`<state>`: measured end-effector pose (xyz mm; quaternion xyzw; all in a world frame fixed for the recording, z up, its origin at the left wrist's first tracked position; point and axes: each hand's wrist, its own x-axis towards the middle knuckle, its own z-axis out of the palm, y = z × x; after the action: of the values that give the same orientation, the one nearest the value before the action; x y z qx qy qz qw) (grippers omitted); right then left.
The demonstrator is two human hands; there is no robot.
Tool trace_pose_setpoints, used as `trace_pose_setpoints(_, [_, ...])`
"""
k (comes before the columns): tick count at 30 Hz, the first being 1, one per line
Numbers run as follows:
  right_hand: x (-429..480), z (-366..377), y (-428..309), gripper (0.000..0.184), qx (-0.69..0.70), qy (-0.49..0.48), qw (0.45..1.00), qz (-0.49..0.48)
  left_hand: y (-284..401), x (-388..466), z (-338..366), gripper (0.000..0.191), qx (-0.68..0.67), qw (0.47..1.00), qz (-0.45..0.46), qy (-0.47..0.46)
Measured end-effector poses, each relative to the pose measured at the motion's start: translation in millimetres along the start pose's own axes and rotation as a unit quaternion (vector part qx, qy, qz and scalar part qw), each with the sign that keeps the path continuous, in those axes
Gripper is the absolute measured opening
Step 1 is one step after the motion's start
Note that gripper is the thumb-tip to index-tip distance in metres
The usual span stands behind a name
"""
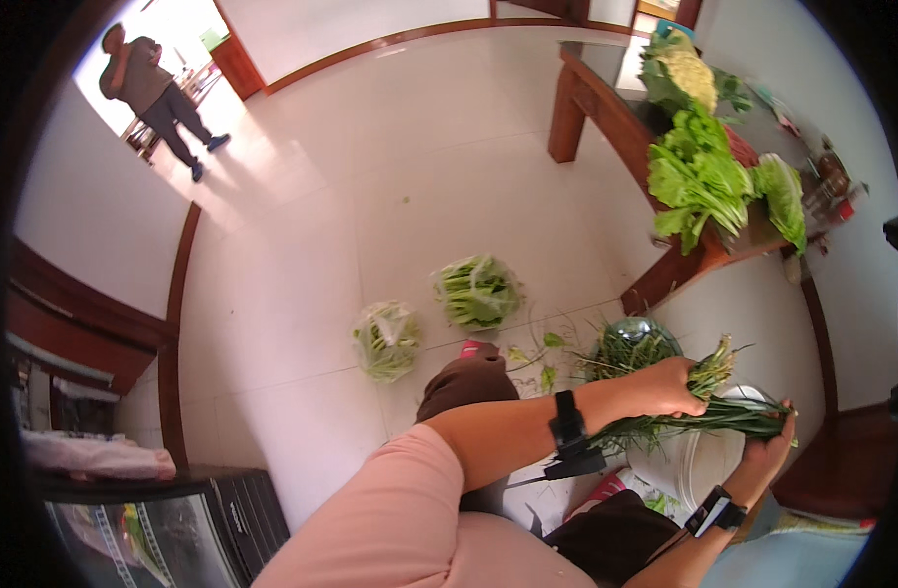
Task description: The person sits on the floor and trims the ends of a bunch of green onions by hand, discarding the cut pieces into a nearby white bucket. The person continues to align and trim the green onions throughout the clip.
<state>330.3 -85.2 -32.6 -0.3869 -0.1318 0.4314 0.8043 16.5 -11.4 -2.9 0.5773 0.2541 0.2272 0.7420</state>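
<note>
My left hand (669, 386) is closed around a bunch of long green leaves, probably garlic chives (706, 371), whose pale stem ends stick out past the fist. To the right, my right hand (770, 445) grips one end of a dark green bundle of the same leaves (735, 417). That bundle passes just below the left fist, and loose leaf tips hang under the left wrist. Beneath both hands stands a white plastic bucket (691, 463), partly hidden. A dark basin (665, 334) holding grassy scraps (625, 349) sits just beyond the left hand.
Two clear plastic bags of green vegetables (480, 292) (388, 342) rest on the tiled floor among scattered leaves. A wooden table (610, 110) carries leafy lettuce (698, 173), cauliflower (687, 70), cabbage (781, 195) and bottles. A person (151, 81) stands in the far doorway.
</note>
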Motion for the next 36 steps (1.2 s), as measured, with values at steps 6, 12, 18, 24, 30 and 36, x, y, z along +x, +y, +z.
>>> trace_pose_setpoints(6, [4,-17,-6,0.021,0.006,-0.068,0.998,0.005,0,4,0,0.018,-0.062,0.995,0.029,0.071])
trace_pose_setpoints(12, [5,-16,-5,0.026,-0.043,-0.003,0.998,-0.042,-3,7,-2,0.015,-0.099,0.985,0.051,0.13])
trace_pose_setpoints(18, [3,-19,-10,0.027,-0.024,0.032,0.997,-0.069,-8,9,-9,0.014,-0.146,0.975,0.091,0.145])
trace_pose_setpoints(24, [-6,-8,-9,0.025,-0.026,0.033,0.995,-0.086,-10,8,-11,0.014,-0.12,0.981,0.076,0.134])
trace_pose_setpoints(30, [-9,-2,-2,0.023,0.017,0.029,0.997,-0.065,-12,10,-14,0.017,-0.098,0.978,0.086,0.163])
trace_pose_setpoints(36, [-17,10,8,0.024,0.077,0.01,0.995,-0.07,-16,18,-27,0.016,-0.192,0.966,0.082,0.152])
